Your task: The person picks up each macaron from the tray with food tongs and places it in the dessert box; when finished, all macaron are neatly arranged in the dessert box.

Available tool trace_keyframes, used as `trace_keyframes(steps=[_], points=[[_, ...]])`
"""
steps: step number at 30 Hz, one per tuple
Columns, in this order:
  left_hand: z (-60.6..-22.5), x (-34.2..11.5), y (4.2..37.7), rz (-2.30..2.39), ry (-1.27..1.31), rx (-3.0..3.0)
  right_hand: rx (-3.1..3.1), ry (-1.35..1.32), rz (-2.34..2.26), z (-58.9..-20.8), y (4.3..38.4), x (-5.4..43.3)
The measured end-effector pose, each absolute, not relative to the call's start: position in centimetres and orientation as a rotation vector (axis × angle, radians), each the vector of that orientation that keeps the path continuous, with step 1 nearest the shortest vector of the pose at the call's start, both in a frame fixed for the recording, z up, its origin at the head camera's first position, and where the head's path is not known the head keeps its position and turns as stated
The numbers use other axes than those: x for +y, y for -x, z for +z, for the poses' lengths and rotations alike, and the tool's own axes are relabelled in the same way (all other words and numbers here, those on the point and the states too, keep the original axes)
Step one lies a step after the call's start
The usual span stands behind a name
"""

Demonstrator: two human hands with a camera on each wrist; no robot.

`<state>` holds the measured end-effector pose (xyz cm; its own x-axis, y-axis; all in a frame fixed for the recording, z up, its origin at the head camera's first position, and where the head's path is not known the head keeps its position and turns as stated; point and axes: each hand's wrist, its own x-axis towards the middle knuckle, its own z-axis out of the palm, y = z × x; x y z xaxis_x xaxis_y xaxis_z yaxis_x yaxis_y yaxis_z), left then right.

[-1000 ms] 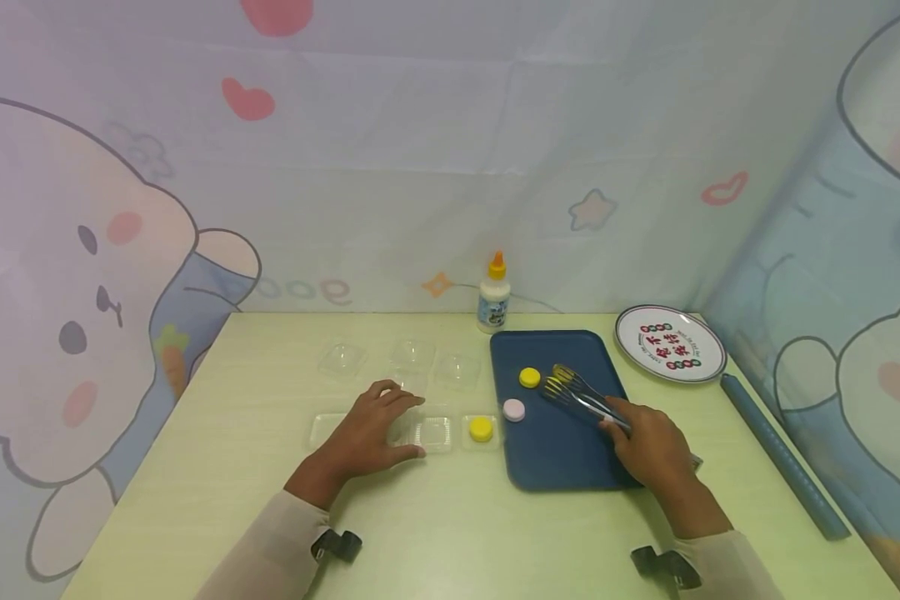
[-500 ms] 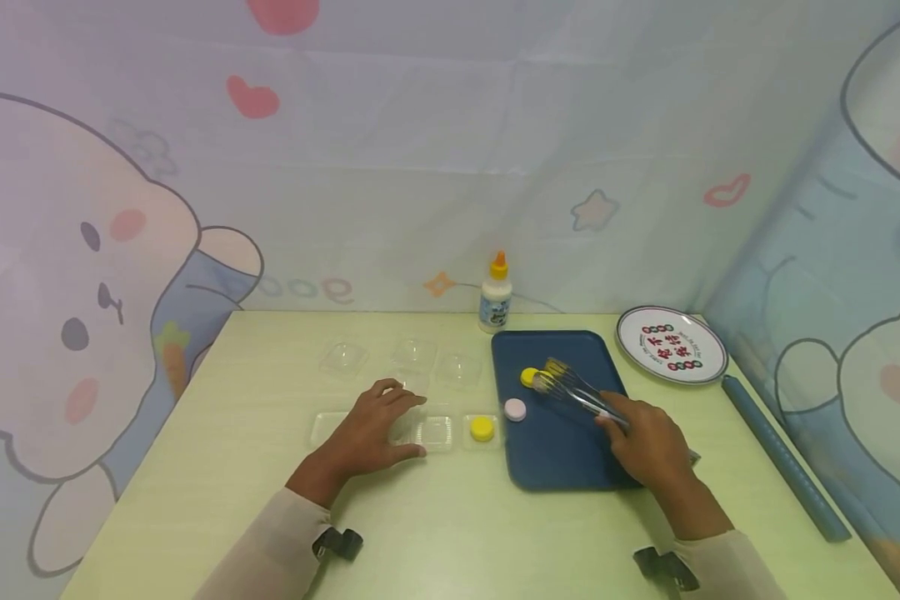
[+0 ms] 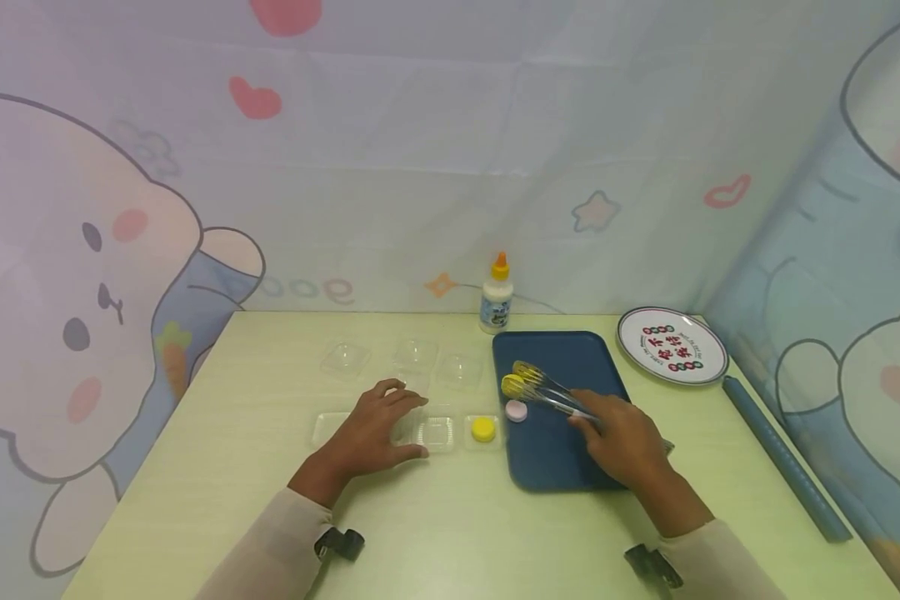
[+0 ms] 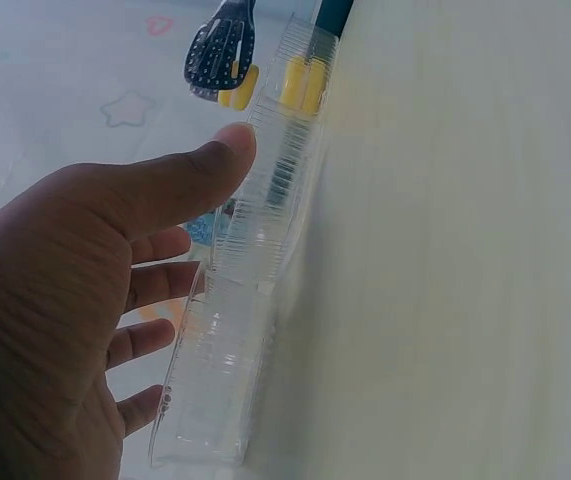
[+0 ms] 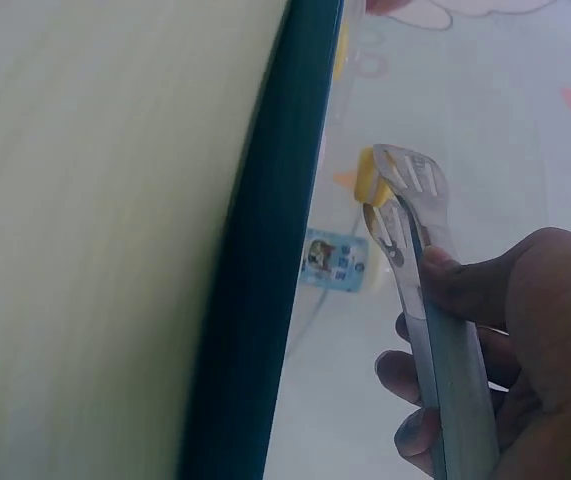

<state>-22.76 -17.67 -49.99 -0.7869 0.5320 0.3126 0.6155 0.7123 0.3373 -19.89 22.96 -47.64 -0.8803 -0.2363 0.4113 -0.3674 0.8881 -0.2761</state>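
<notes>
My right hand (image 3: 626, 437) grips metal slotted tongs (image 3: 562, 403) over the blue tray (image 3: 570, 462). Between the tong heads sits a yellow macaron (image 5: 368, 180), raised above the tray rim in the right wrist view. A pink macaron (image 3: 516, 411) lies by the tray's left edge. Left of the tray, another yellow macaron (image 4: 303, 85) sits in a small clear plastic box (image 3: 471, 442). My left hand (image 3: 371, 429) is spread loosely over the row of clear boxes (image 4: 215, 370), thumb toward me and fingers on the far side, partly hiding them.
Clear domed lids (image 3: 345, 358) lie behind the boxes. A glue-style bottle (image 3: 497, 304) with an orange tip stands at the back. A printed plate (image 3: 672, 346) and a long blue-grey roll (image 3: 783, 458) are at the right, by the wall.
The tongs have come together on the yellow macaron, and my right hand has carried it left toward the tray's edge. My left hand stays in place.
</notes>
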Motion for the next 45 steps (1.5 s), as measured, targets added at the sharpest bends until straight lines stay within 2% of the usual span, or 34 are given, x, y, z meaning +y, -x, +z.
trace_keyframes(steps=[7, 34, 45], points=[[-50.0, -17.5, 22.5, -0.628, 0.907, -2.732, -2.591, -0.589, 0.476, -47.7, 20.1, 20.9], [-49.9, -17.6, 22.6, -0.648, 0.894, -2.747, -2.599, -0.866, 0.432, -46.5, 18.9, 14.4], [-49.9, -17.6, 22.7, -0.646, 0.906, -2.740, -2.634, -0.880, 0.330, -46.5, 18.8, 13.2]])
